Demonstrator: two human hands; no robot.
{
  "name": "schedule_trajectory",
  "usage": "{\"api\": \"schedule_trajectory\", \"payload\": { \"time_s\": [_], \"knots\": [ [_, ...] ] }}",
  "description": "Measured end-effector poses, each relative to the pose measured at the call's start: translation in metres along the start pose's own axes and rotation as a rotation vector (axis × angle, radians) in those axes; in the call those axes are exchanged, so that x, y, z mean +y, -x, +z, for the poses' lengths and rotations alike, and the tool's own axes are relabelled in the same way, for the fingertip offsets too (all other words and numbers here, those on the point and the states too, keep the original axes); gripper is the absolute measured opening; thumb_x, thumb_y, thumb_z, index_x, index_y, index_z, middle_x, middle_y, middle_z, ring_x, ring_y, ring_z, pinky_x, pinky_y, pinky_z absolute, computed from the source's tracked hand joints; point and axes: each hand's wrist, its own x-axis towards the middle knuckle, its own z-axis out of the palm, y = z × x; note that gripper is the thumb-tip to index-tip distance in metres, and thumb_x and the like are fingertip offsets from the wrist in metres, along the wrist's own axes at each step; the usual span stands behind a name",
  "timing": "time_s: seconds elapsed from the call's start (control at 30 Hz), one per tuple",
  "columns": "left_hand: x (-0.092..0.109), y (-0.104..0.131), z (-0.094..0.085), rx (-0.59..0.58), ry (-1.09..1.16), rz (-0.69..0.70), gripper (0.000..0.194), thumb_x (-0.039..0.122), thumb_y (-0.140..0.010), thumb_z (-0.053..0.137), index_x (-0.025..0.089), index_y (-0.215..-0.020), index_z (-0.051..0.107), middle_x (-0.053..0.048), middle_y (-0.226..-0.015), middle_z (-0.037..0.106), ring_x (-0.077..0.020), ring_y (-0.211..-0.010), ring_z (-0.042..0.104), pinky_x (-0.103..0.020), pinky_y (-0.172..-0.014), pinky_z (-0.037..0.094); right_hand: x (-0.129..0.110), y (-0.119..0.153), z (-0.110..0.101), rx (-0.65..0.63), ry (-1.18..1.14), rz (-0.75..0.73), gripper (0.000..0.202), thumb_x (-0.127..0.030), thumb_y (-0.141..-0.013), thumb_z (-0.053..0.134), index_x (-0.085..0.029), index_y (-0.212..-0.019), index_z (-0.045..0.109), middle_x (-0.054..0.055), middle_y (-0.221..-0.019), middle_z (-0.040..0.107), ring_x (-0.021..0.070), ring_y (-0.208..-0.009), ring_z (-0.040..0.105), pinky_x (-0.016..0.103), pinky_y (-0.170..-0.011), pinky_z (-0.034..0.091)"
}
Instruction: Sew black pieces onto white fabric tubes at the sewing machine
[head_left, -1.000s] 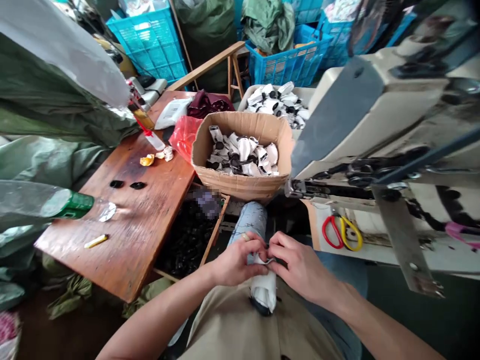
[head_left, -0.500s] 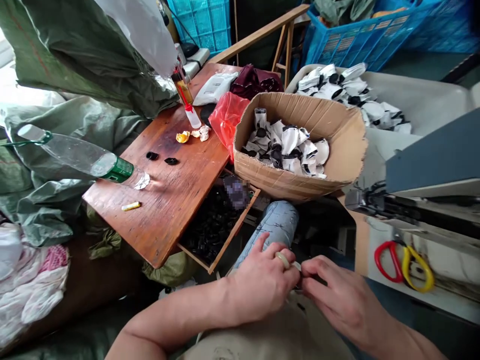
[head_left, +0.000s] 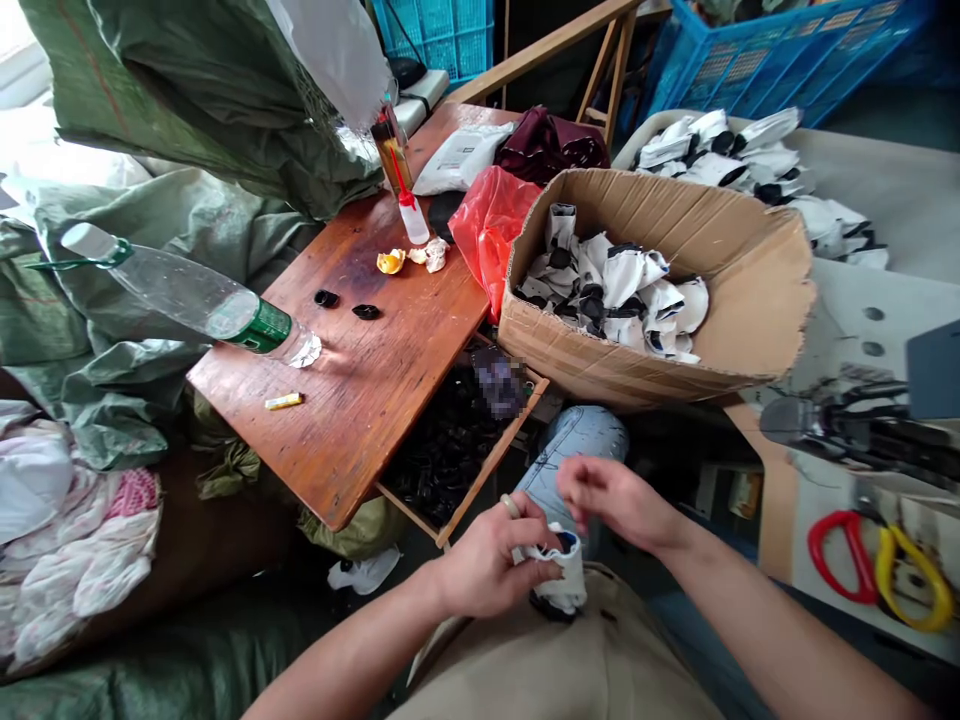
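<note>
My left hand (head_left: 499, 560) is closed on a small white fabric tube (head_left: 570, 580) with a black lower end, upright above my lap. The tube's round mouth faces up, and something dark shows inside it. My right hand (head_left: 619, 500) hangs just above and beyond the tube, apart from it. Its fingers are loosely bent with gaps between them, and I see nothing in them. Beyond my hands, a pulled-out wooden drawer (head_left: 491, 465) holds many small black pieces (head_left: 435, 450).
A cardboard box (head_left: 757, 300) and a grey bin (head_left: 862, 190) hold similar white-and-black pieces. On the wooden table (head_left: 337, 420) are a plastic bottle (head_left: 172, 290), two black pieces and a small squeeze bottle (head_left: 412, 215). Red-and-yellow-handled scissors (head_left: 877, 570) lie right, beside a machine (head_left: 840, 425).
My right hand has come away from my left hand and moved up. The white fabric tube now shows in my left hand. The view has shifted, so the surroundings sit further right.
</note>
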Motion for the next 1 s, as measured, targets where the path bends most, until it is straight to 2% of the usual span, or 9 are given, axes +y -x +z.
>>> {"api": "schedule_trajectory", "payload": {
  "time_s": [0.1,0.23,0.33,0.43,0.53,0.63,0.77,0.87,1.0],
  "knots": [
    [0.003,0.016,-0.001,0.084,0.066,-0.01,0.022,0.038,-0.091,0.069,0.018,-0.085,0.073,-0.008,-0.092,0.06,-0.0197,-0.094,0.057,-0.033,-0.089,0.049,0.027,-0.06,0.034,0.163,0.061,0.304,0.034,-0.052,-0.09,0.064,-0.02,-0.086,0.057,-0.004,-0.065,0.055,0.0095,-0.05,0.05,0.021,-0.047,0.044],
    [0.0,0.031,0.003,0.169,0.177,-0.079,0.027,0.045,-0.083,0.078,0.018,-0.079,0.073,-0.007,-0.096,0.057,-0.0185,-0.092,0.056,-0.034,-0.088,0.048,0.06,-0.12,0.083,0.191,0.15,0.395,0.032,-0.038,-0.097,0.058,-0.018,-0.073,0.052,-0.001,-0.055,0.057,0.0099,-0.043,0.051,0.021,-0.042,0.042],
    [-0.002,0.035,0.007,0.186,0.189,-0.09,0.027,0.046,-0.083,0.078,0.019,-0.084,0.075,-0.006,-0.097,0.056,-0.0185,-0.093,0.054,-0.034,-0.088,0.046,0.075,-0.138,0.1,0.214,0.178,0.429,0.031,-0.031,-0.097,0.058,-0.018,-0.071,0.051,-0.001,-0.053,0.057,0.0094,-0.041,0.051,0.021,-0.042,0.042],
    [-0.003,0.036,0.005,0.186,0.165,-0.055,0.028,0.047,-0.09,0.07,0.019,-0.091,0.075,-0.007,-0.1,0.055,-0.0193,-0.097,0.053,-0.035,-0.092,0.045,0.078,-0.137,0.098,0.207,0.171,0.396,0.022,-0.028,-0.097,0.058,-0.017,-0.078,0.053,-0.001,-0.059,0.062,0.0095,-0.043,0.055,0.02,-0.044,0.045],
    [-0.006,0.037,-0.01,0.212,0.152,0.002,0.027,0.045,-0.095,0.063,0.02,-0.094,0.072,-0.007,-0.102,0.055,-0.0194,-0.099,0.053,-0.037,-0.096,0.044,0.065,-0.118,0.08,0.186,0.176,0.276,0.009,-0.026,-0.097,0.054,-0.018,-0.093,0.054,-0.001,-0.073,0.068,0.0101,-0.049,0.06,0.02,-0.047,0.047],
    [-0.004,0.036,-0.041,0.183,0.055,0.021,0.021,0.039,-0.097,0.062,0.02,-0.095,0.07,-0.009,-0.112,0.056,-0.0206,-0.105,0.054,-0.037,-0.097,0.045,0.036,-0.081,0.053,0.164,0.244,0.096,0.006,-0.024,-0.095,0.057,-0.019,-0.099,0.059,0.0,-0.08,0.068,0.0122,-0.061,0.065,0.022,-0.059,0.051],
    [0.019,0.013,-0.072,-0.056,-0.185,0.041,0.013,0.027,-0.097,0.061,0.018,-0.096,0.071,-0.013,-0.134,0.052,-0.0186,-0.101,0.056,-0.034,-0.092,0.049,-0.01,-0.013,0.021,0.073,0.878,-0.429,0.017,-0.018,-0.098,0.05,-0.018,-0.098,0.067,0.006,-0.091,0.066,0.0165,-0.08,0.063,0.027,-0.074,0.047],
    [0.046,-0.018,-0.067,-0.306,-0.323,0.135,0.012,0.025,-0.095,0.063,0.018,-0.094,0.072,-0.012,-0.129,0.057,-0.0208,-0.106,0.059,-0.032,-0.091,0.051,-0.033,0.032,0.006,0.047,1.231,-0.54,0.027,-0.01,-0.098,0.041,-0.016,-0.098,0.068,0.007,-0.087,0.063,0.0153,-0.071,0.057,0.025,-0.064,0.041],
    [0.069,-0.054,-0.038,-0.489,-0.573,0.217,0.013,0.022,-0.094,0.06,0.018,-0.092,0.072,-0.011,-0.113,0.063,-0.0221,-0.103,0.064,-0.033,-0.089,0.053,-0.041,0.073,-0.009,0.105,1.25,-0.543,0.034,-0.008,-0.099,0.036,-0.017,-0.107,0.068,0.007,-0.092,0.063,0.015,-0.076,0.058,0.024,-0.065,0.041]
  ]
}}
